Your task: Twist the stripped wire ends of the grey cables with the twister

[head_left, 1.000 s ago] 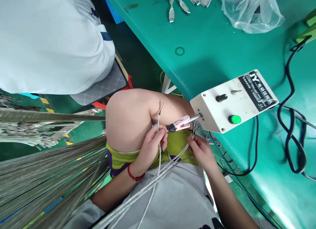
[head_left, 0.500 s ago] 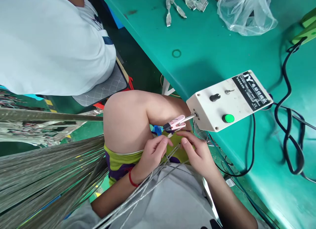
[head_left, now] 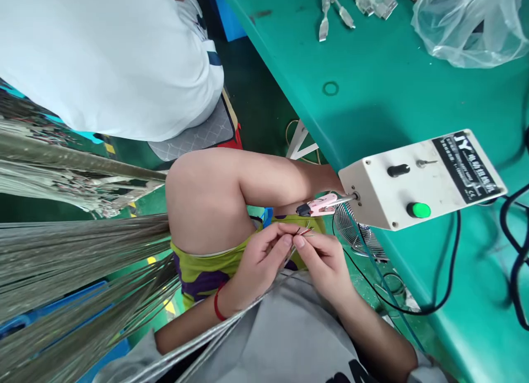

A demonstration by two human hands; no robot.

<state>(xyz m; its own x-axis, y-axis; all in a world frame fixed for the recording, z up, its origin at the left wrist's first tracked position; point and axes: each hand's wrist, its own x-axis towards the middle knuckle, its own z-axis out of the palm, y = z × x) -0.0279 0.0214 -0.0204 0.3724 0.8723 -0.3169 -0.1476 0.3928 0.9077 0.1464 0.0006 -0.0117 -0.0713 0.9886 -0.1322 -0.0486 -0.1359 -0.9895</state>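
Observation:
Thin wire ends (head_left: 306,231), dark and reddish, stick out between my two hands over my lap. My left hand (head_left: 266,256) pinches them between thumb and fingers. Close against it, my right hand (head_left: 326,262) has its thumb and fingertips pressed on the same wire ends. Grey cables (head_left: 223,328) run from the hands down to the lower left across my shirt. Just above the fingers is a pink clip (head_left: 322,204) with a dark tip, on the metal shaft of a white box (head_left: 417,179) with a green button.
The white box rests at the edge of a green table (head_left: 372,91) with clear-ended cables (head_left: 330,11) and a plastic bag (head_left: 471,30). Bundles of grey cables (head_left: 82,256) hang at the left. A person in white (head_left: 111,58) sits at upper left. A wire fan guard (head_left: 357,231) shows beneath the table.
My hands have come together, and coloured wire ends now show between the fingers. The view has shifted, so the box and table appear farther right.

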